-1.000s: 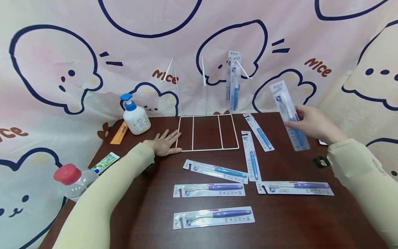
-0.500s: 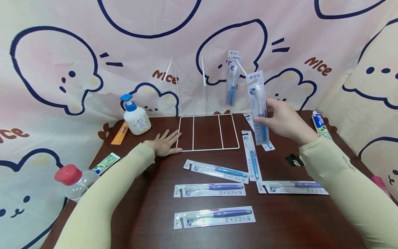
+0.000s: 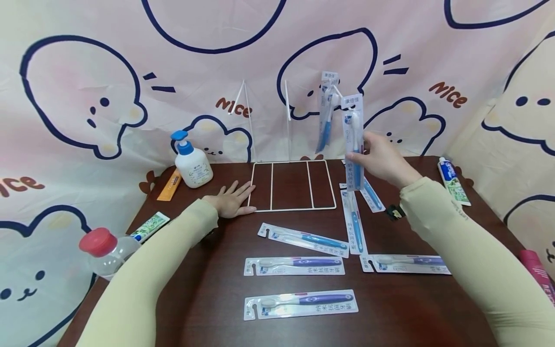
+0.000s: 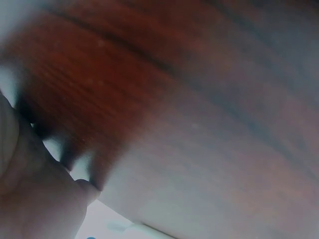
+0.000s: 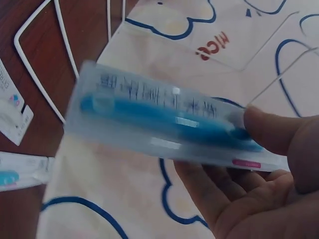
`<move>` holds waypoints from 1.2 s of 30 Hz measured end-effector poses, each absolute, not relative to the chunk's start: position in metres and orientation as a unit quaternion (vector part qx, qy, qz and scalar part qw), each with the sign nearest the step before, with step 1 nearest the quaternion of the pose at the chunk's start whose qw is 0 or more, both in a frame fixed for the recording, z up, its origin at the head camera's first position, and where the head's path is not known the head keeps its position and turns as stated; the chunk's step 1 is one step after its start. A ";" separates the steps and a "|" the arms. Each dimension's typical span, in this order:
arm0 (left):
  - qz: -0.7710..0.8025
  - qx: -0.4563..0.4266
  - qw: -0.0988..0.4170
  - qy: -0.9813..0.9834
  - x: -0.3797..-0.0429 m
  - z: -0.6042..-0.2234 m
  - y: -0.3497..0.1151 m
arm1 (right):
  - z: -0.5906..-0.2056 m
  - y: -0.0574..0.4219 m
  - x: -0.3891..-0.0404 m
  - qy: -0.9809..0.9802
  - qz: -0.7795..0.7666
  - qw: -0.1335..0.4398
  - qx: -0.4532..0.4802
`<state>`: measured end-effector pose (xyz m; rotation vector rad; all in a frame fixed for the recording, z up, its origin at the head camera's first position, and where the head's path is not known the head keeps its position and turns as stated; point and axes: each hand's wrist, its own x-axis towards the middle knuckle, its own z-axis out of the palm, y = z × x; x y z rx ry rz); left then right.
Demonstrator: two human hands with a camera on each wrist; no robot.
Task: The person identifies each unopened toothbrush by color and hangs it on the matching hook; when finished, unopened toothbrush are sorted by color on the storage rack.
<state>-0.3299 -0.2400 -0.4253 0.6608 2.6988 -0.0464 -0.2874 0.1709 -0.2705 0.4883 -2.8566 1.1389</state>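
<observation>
My right hand (image 3: 383, 156) pinches a packaged blue toothbrush (image 3: 353, 130) between thumb and fingers, holding it upright. Its card's top overlaps the front end of a white hook (image 3: 337, 91) in the head view. Blue toothbrush packs (image 3: 326, 115) hang farther back on that hook, tilted. In the right wrist view the held pack lies across the picture, thumb on its face. My left hand (image 3: 230, 200) rests flat with spread fingers at the left edge of the white wire rack's base (image 3: 299, 209). The left wrist view shows mostly blurred brown tabletop (image 4: 99, 89).
Blue toothbrush packs (image 3: 355, 224) and purple ones (image 3: 301, 304) lie in front of the rack. A pump bottle (image 3: 193, 166), an orange box (image 3: 170, 185), a toothpaste tube (image 3: 149, 226) and a red-capped bottle (image 3: 99, 242) stand or lie left. Another toothpaste tube (image 3: 454, 183) lies right.
My right hand has carried the blue toothbrush pack left to the hook's front end, turning it more upright. The hanging packs have swung into a tilt. My left hand stays at the rack's base.
</observation>
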 end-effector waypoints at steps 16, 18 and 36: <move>0.002 0.239 0.184 0.953 -0.330 -0.429 -0.241 | -0.271 0.146 -0.361 -0.892 0.429 -0.061 0.130; 0.006 0.238 0.185 0.953 -0.330 -0.427 -0.240 | -0.271 0.145 -0.367 -0.895 0.423 -0.058 0.130; -0.016 0.234 0.182 0.955 -0.328 -0.425 -0.240 | -0.267 0.140 -0.380 -0.896 0.421 -0.075 0.118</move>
